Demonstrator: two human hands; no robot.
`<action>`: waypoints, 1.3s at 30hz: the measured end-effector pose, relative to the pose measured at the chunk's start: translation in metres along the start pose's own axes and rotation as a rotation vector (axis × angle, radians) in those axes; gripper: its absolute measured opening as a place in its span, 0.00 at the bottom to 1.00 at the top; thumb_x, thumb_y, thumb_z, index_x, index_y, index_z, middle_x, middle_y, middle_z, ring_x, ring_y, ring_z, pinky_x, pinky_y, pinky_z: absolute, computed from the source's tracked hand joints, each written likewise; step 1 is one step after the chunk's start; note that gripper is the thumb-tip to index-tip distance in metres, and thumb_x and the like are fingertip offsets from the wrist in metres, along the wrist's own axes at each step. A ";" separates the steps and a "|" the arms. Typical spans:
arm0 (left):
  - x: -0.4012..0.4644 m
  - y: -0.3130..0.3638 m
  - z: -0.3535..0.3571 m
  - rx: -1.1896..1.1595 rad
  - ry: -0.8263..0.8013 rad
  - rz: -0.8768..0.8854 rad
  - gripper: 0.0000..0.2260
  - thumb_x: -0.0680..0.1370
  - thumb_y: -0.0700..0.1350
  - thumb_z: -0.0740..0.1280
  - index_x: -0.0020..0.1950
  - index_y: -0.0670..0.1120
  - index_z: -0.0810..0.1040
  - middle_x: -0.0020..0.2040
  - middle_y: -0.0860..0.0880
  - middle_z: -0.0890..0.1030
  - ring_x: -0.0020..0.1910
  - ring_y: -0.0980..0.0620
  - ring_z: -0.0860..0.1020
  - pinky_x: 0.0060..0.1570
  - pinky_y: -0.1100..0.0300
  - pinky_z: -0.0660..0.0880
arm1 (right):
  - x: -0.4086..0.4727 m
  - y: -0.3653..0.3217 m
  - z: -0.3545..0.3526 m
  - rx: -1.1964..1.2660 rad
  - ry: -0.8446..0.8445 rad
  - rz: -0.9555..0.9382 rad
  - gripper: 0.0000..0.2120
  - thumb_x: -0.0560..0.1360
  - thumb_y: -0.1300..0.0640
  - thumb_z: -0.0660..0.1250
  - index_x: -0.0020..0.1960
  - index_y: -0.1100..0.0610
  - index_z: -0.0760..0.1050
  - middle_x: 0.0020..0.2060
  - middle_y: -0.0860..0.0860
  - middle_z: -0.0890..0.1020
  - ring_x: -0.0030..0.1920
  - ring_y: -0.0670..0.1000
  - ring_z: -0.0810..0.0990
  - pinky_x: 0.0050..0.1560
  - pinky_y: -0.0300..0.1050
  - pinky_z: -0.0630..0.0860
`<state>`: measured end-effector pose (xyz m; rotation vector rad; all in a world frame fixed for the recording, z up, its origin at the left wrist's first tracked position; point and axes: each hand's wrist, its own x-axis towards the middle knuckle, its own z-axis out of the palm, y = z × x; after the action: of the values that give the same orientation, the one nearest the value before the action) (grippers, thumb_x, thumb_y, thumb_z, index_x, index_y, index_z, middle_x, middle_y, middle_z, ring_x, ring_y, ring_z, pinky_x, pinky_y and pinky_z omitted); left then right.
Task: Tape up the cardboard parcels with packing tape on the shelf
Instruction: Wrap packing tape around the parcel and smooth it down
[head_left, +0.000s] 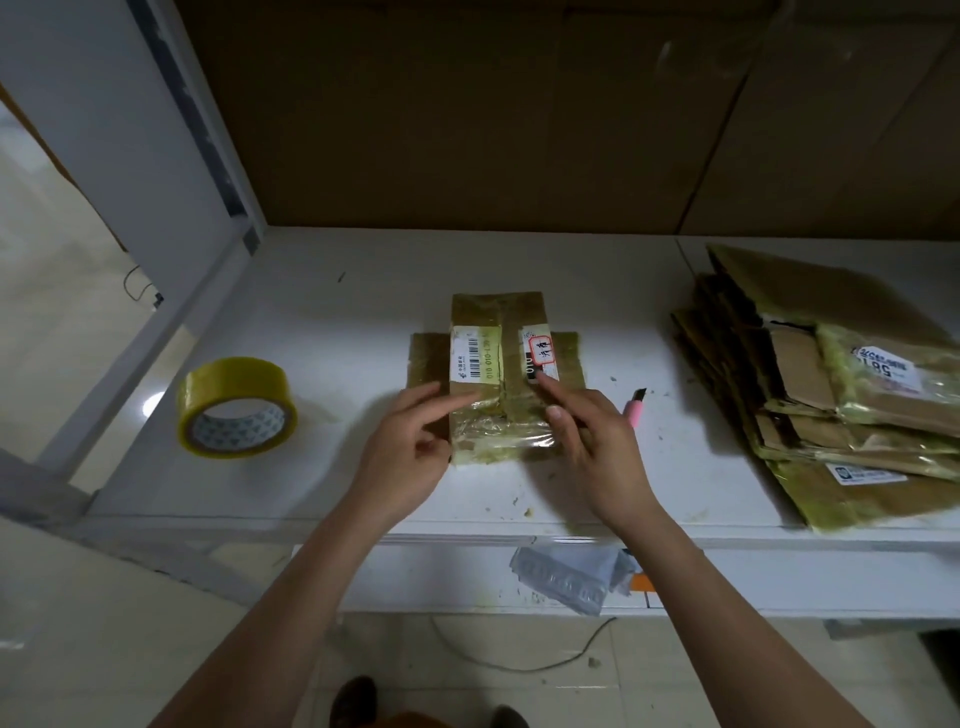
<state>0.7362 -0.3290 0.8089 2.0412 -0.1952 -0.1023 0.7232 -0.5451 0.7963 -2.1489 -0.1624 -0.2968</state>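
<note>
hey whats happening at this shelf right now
A person is pressing tape down on a small cardboard parcel in the middle of the white shelf. Straight fingers of the left hand and the right hand rest on its top. The tape roll lies to the left, a pink cutter to the right, and a stack of flattened boxes further right.

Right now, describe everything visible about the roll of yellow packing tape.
The roll of yellow packing tape is a wide ring of glossy, translucent yellow film wound on a pale printed core. It lies tilted, its open centre facing up, on the white shelf, left of the taped cardboard parcel. Neither hand touches it.
</note>
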 end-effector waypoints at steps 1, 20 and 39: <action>-0.002 0.003 -0.002 -0.054 -0.037 -0.018 0.28 0.74 0.34 0.63 0.60 0.66 0.79 0.71 0.54 0.70 0.50 0.49 0.82 0.54 0.49 0.80 | 0.000 -0.001 -0.001 -0.008 -0.008 -0.010 0.16 0.81 0.57 0.61 0.67 0.52 0.76 0.56 0.53 0.80 0.57 0.35 0.73 0.59 0.23 0.62; 0.002 0.011 0.016 0.025 0.095 0.054 0.17 0.70 0.51 0.74 0.59 0.55 0.82 0.58 0.51 0.83 0.54 0.60 0.80 0.43 0.64 0.77 | 0.006 -0.011 0.011 -0.272 0.054 -0.007 0.24 0.68 0.48 0.76 0.60 0.59 0.80 0.52 0.56 0.83 0.48 0.54 0.83 0.53 0.29 0.66; 0.009 -0.005 -0.001 0.035 -0.160 0.065 0.28 0.79 0.32 0.62 0.63 0.67 0.76 0.66 0.51 0.78 0.47 0.54 0.81 0.54 0.56 0.80 | 0.007 -0.001 -0.017 0.060 -0.196 0.079 0.23 0.76 0.65 0.69 0.67 0.48 0.74 0.49 0.61 0.84 0.48 0.62 0.82 0.64 0.50 0.67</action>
<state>0.7456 -0.3271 0.8048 2.0600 -0.3651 -0.2233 0.7269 -0.5583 0.8082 -2.1166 -0.1956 -0.0349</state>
